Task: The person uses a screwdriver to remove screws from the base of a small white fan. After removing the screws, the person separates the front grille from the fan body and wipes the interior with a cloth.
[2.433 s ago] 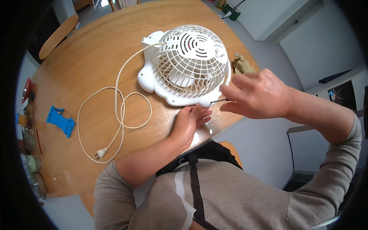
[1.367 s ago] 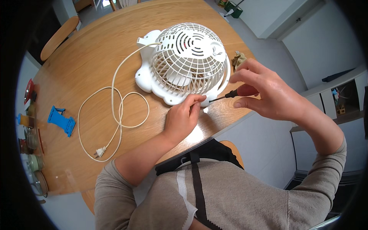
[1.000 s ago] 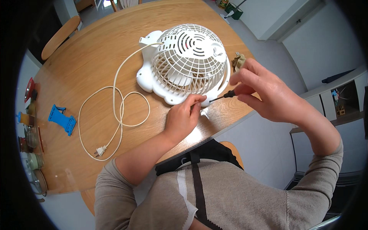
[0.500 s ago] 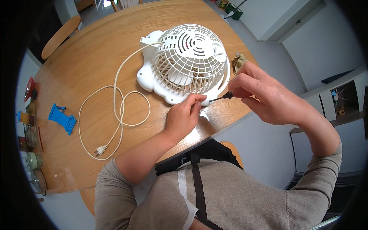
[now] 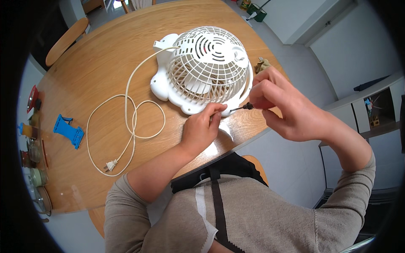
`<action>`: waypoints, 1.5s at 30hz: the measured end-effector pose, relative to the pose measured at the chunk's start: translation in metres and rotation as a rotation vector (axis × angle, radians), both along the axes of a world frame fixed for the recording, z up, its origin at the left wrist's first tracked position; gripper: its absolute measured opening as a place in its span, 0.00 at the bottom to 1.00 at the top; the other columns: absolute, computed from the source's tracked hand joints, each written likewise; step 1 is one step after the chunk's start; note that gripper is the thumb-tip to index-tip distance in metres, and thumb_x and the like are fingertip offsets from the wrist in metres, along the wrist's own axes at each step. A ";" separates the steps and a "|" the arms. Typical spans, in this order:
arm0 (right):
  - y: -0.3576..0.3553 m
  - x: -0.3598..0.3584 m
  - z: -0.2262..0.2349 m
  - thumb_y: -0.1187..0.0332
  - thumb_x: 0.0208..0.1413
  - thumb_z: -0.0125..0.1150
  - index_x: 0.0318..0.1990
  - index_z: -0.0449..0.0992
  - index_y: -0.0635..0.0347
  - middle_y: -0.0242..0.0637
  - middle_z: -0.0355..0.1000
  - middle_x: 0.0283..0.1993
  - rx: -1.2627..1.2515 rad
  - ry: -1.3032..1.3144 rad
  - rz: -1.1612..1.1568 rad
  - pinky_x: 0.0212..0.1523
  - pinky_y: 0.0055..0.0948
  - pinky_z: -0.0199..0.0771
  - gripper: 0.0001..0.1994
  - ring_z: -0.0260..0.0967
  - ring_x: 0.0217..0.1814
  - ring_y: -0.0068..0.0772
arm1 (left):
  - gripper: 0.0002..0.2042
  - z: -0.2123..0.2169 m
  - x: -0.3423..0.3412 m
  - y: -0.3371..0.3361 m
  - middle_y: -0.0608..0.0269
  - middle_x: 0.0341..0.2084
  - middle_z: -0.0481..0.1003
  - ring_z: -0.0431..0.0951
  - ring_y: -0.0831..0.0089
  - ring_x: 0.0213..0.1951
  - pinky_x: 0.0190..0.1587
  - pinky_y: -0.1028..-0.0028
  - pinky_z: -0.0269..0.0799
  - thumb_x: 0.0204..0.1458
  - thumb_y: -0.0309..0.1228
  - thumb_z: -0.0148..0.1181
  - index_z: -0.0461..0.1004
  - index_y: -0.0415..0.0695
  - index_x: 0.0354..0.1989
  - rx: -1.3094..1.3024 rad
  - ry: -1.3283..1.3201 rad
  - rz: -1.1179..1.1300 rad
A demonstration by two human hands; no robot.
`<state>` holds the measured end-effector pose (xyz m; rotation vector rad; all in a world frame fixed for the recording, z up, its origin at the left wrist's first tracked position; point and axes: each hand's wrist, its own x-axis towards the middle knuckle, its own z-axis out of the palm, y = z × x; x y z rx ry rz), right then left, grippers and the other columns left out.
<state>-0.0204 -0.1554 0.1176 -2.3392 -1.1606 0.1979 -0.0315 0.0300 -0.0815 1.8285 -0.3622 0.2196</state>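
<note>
A white electric fan (image 5: 213,52) with a round grille cage and a lobed rim lies on the table, its vented back facing up. Gripped at the near rim, the fan is held by my left hand (image 5: 201,130), thumb and fingers closed on it. My right hand (image 5: 291,110) is closed around a screwdriver (image 5: 248,106), whose handle is mostly hidden by the fingers. The dark shaft points left, its tip at the small hole in the fan's near-right lobe. The fan's pale power cord (image 5: 128,90) leaves the back and loops leftward to its two-pin plug (image 5: 111,165).
On the wooden table (image 5: 105,55), a blue plastic stand (image 5: 68,131) lies left of the cord. Several jars (image 5: 39,177) line the left edge. Beyond my right hand is a crumpled brown cloth (image 5: 262,65). The table's near edge runs close below my left hand.
My right hand has shifted slightly left and its grip on the screwdriver has turned a little. The left hand and the fan stay where they were.
</note>
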 end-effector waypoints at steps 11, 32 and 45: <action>-0.008 0.006 0.004 0.68 0.63 0.59 0.42 0.69 0.62 0.42 0.67 0.37 -0.220 -0.318 -0.063 0.32 0.35 0.73 0.08 0.72 0.34 0.42 | 0.08 0.001 0.000 0.001 0.56 0.32 0.81 0.82 0.63 0.32 0.32 0.67 0.75 0.61 0.26 0.53 0.74 0.45 0.46 0.000 0.039 -0.026; -0.008 0.008 -0.004 0.71 0.60 0.57 0.43 0.70 0.60 0.41 0.68 0.36 -0.061 -0.154 -0.106 0.31 0.36 0.73 0.06 0.73 0.37 0.41 | 0.08 -0.002 0.001 -0.001 0.56 0.27 0.81 0.82 0.59 0.28 0.30 0.63 0.75 0.61 0.28 0.53 0.75 0.48 0.46 -0.013 -0.007 -0.009; -0.005 0.002 0.002 0.67 0.59 0.61 0.48 0.71 0.61 0.44 0.70 0.37 -0.274 -0.195 -0.237 0.34 0.38 0.74 0.12 0.73 0.38 0.44 | 0.08 -0.001 0.001 -0.002 0.56 0.28 0.81 0.82 0.59 0.28 0.30 0.63 0.75 0.61 0.27 0.54 0.75 0.48 0.46 -0.030 -0.010 -0.008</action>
